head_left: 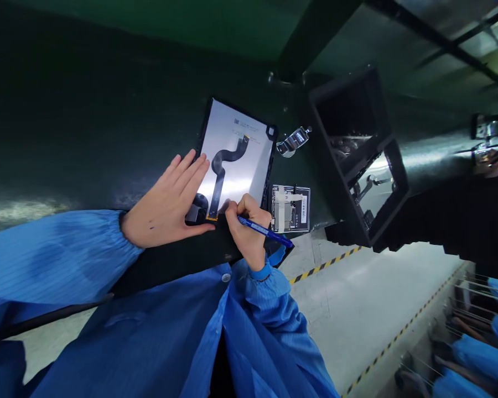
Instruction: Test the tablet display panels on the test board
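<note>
Left hand (166, 202) lies flat, fingers spread, on a display panel (251, 179); right hand (247, 229) grips a blue pen (265, 231).

Glare whitens the display panel (243, 185); edges warp.

The panel (249, 130) had a glossy silver metal back, the ribbon cable (221, 166) looked matt black, the pen (265, 231) was shiny blue plastic, and the sleeve (66, 265) was finely ribbed blue cloth.
</note>
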`<state>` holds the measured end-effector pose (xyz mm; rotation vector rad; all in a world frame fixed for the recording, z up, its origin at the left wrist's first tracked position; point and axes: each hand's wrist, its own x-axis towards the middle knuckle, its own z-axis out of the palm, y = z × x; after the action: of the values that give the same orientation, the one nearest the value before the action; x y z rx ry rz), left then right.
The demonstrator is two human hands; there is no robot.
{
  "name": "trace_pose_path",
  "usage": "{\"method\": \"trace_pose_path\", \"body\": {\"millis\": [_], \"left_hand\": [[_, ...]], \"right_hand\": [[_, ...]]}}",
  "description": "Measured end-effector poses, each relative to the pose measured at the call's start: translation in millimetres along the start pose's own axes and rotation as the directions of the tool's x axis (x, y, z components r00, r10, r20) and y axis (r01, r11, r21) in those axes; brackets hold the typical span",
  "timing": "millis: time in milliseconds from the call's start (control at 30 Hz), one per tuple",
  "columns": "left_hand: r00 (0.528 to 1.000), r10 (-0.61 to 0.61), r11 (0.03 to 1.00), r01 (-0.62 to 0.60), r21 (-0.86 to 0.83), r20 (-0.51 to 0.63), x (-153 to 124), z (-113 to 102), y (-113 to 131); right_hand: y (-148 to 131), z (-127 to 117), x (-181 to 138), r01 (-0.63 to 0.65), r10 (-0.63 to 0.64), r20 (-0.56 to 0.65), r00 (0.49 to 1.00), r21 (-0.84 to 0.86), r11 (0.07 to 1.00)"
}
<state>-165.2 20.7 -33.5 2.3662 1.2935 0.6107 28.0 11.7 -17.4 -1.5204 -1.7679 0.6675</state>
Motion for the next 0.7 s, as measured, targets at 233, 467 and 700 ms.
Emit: {"method": "trace_pose_path", "body": {"millis": [233,467,700], "left_hand": [[1.000,-0.023,0.999,0.023,-0.025,0.011,-2,-1,3],[0.969,-0.233,0.970,0.226,-0.091,-0.079,33,-38,9],[0.932,-0.309,0.950,0.314,0.005,0.191,111,-29,-9]], "right_hand": [[0,-7,-1,-0.052,0.072,-0.158,0.985,0.129,0.990],[17,-63,0,-0.129,0.218,-0.285,0.933,0.300,0.945],[22,-88,12,-0.135,0.217,-0.221,0.951,0.333,0.933]]}}
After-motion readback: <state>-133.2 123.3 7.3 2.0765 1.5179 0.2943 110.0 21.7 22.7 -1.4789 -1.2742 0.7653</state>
